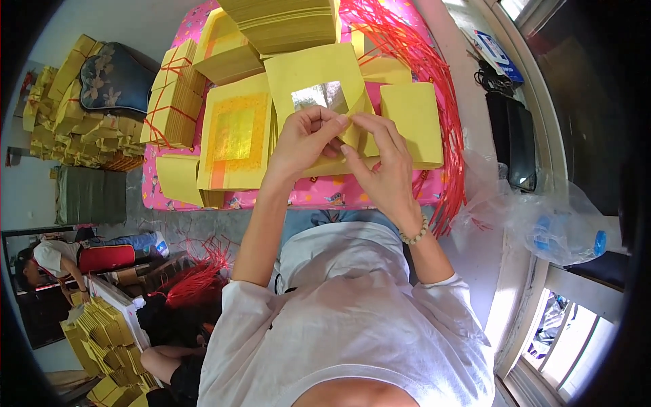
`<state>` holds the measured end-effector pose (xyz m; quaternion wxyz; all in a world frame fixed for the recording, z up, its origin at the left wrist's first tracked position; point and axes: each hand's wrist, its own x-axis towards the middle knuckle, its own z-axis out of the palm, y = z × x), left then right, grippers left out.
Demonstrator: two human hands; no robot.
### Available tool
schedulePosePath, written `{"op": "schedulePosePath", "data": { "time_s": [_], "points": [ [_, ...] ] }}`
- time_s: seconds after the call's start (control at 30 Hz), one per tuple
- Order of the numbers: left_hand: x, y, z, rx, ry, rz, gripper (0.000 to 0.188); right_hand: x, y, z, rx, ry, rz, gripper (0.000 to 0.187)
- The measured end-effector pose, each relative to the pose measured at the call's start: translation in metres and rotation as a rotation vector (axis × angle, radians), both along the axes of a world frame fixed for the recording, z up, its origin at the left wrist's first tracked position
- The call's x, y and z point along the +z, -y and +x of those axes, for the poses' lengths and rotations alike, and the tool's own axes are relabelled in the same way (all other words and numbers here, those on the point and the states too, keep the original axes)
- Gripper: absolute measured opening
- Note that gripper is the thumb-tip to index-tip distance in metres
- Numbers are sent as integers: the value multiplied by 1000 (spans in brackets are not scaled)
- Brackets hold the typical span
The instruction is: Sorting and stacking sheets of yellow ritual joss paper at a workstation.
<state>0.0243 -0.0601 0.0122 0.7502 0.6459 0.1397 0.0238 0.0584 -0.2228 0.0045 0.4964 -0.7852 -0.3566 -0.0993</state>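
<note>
A yellow paper sheet (pixel 319 66) with a silver foil square (pixel 324 96) stands tilted over the table in front of me. Its lower edge is in the closed fingers of my left hand (pixel 304 144), thumb against the bent forefinger. My right hand (pixel 388 157) grips the folded right side of the same sheet, the forefinger meeting the left thumb and its own thumb lower down. The fingers partly cover the fold. Just left lies a stack of yellow paper with a gold foil square (pixel 232 136); to the right stands a plain yellow paper stack (pixel 412 122).
The pink patterned table cover (pixel 319 197) bears tied yellow bundles (pixel 173 95) and red plastic strands (pixel 441 88). A clear plastic bag (pixel 563 227) hangs right. At left are a dark cushioned chair (pixel 115 78), heaped yellow bundles (pixel 74 129), and another person (pixel 61 258) near more paper.
</note>
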Motion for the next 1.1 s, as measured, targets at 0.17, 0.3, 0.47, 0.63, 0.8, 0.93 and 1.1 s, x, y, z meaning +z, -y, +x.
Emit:
{"op": "schedulePosePath", "data": {
  "time_s": [0.17, 0.3, 0.47, 0.63, 0.8, 0.93, 1.1],
  "points": [
    [2, 1, 0, -15, -30, -3, 24, -3, 2, -2, -2, -120, 129, 43],
    [2, 0, -1, -13, -39, 7, 24, -3, 5, 1, -15, -135, 130, 44],
    [4, 1, -1, 4, -49, 12, 24, -8, 10, 5, -87, -62, 64, 31],
    [3, 1, -2, 1, -42, 4, 24, -13, 9, 3, -43, -48, 37, 27],
    [1, 1, -2, -4, -48, 8, 24, -12, 11, -1, -26, -109, 57, 31],
    [0, 2, -1, -2, -57, 25, 25, -16, 12, -2, -14, -150, 65, 38],
    [2, 4, -2, 5, -56, 25, 24, -18, 13, -3, -12, -171, 85, 40]
  ]
}}
